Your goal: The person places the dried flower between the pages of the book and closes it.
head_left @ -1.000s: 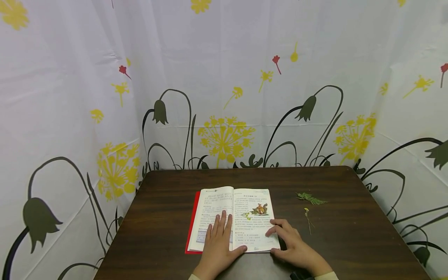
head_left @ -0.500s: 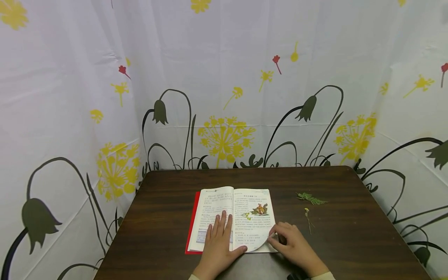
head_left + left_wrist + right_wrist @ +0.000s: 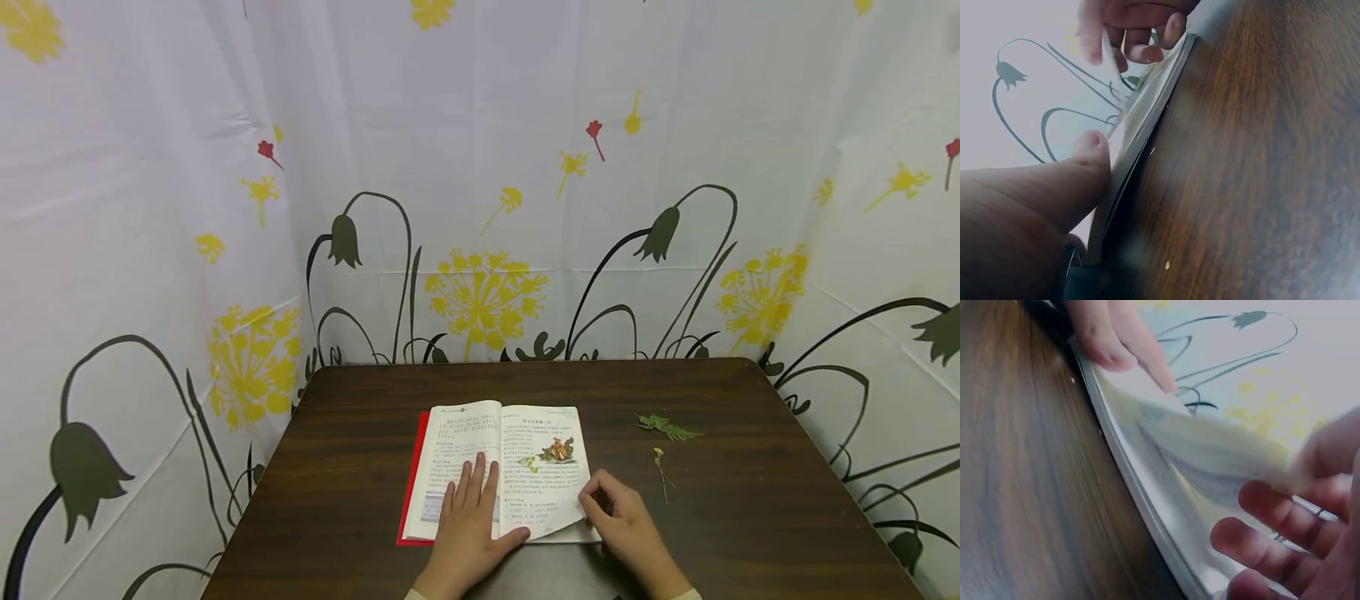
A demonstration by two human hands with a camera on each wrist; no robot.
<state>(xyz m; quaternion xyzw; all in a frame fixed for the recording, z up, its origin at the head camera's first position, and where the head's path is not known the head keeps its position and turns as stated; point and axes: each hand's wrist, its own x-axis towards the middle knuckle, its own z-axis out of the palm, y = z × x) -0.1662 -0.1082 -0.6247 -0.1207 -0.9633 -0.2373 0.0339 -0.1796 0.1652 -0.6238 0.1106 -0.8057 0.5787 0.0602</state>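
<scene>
- Book [image 3: 540, 492] lies spread on the dark wooden table [image 3: 360, 475], both hands at its near side, red cover [image 3: 415, 467] peeking out on the left.
- Left hand [image 3: 467, 533] is flat across the left page, fingers straight, thumb reaching over the bottom of the right page.
- Right hand [image 3: 624, 521] is apart from it, pinching that right page near its lower corner, lifted off the sheets beneath.
- Small print on both pages, plus a little colour picture [image 3: 558, 451].
- Fern sprig [image 3: 667, 427] and thin yellow flower [image 3: 662, 475] lie off to the right.
</scene>
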